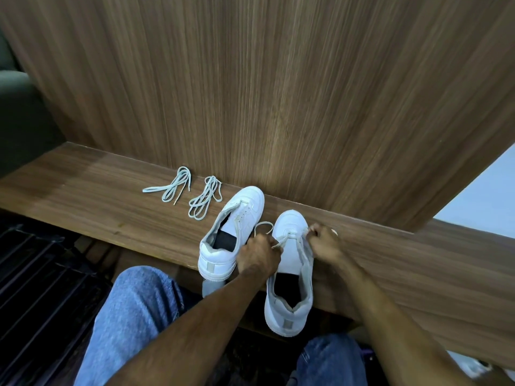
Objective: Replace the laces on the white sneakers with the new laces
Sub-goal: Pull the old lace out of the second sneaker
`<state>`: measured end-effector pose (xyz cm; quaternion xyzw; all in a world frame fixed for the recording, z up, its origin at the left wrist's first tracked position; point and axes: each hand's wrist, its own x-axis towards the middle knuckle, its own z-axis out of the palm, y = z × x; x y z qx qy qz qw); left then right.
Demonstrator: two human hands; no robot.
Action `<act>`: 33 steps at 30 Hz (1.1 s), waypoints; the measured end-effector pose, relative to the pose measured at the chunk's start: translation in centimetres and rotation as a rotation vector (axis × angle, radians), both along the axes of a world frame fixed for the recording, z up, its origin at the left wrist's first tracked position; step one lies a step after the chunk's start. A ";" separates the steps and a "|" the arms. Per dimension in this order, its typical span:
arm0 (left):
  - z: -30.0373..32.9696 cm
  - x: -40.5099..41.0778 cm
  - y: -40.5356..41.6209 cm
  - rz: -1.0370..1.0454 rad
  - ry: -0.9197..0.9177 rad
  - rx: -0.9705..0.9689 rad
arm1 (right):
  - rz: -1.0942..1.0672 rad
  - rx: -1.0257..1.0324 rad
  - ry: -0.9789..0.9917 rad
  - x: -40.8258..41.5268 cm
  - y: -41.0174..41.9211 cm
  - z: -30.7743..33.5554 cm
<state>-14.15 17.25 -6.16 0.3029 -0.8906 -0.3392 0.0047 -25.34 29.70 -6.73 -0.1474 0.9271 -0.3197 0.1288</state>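
Two white sneakers stand on a wooden ledge (pixel 390 263), toes toward the wall. The left sneaker (pixel 231 232) has no lace that I can see in its eyelets. The right sneaker (pixel 291 274) hangs partly over the front edge and has a white lace (pixel 280 240) threaded low near the toe. My left hand (pixel 257 254) pinches one end of that lace at the shoe's left side. My right hand (pixel 324 242) pinches the other end at the right side. Two pale grey-green laces lie loose to the left, one (pixel 172 188) further left and one (pixel 203 200) next to the left sneaker.
A wood-grain wall panel (pixel 264 93) rises right behind the ledge. My knees in blue jeans (pixel 133 310) are below the ledge. A dark slatted surface (pixel 36 274) lies at the lower left. The ledge's left part (pixel 69 185) is bare wood.
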 end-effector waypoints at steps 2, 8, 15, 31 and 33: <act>0.0 0.0 0.0 -0.001 0.006 0.000 | -0.130 -0.385 -0.147 -0.2 -0.1 2.3; 0.0 -0.1 0.1 -0.001 -0.010 0.007 | -0.255 -1.270 -0.204 -1.4 0.6 12.4; 0.0 0.0 0.1 -0.001 -0.016 0.005 | -0.017 -0.329 0.205 -1.7 -0.4 5.0; -0.1 0.0 -0.1 -0.043 -0.019 -0.025 | -0.074 -0.073 -0.017 0.4 -0.1 0.6; -0.1 0.1 0.1 -0.033 -0.023 -0.023 | -0.176 -0.403 -0.055 0.2 0.3 2.4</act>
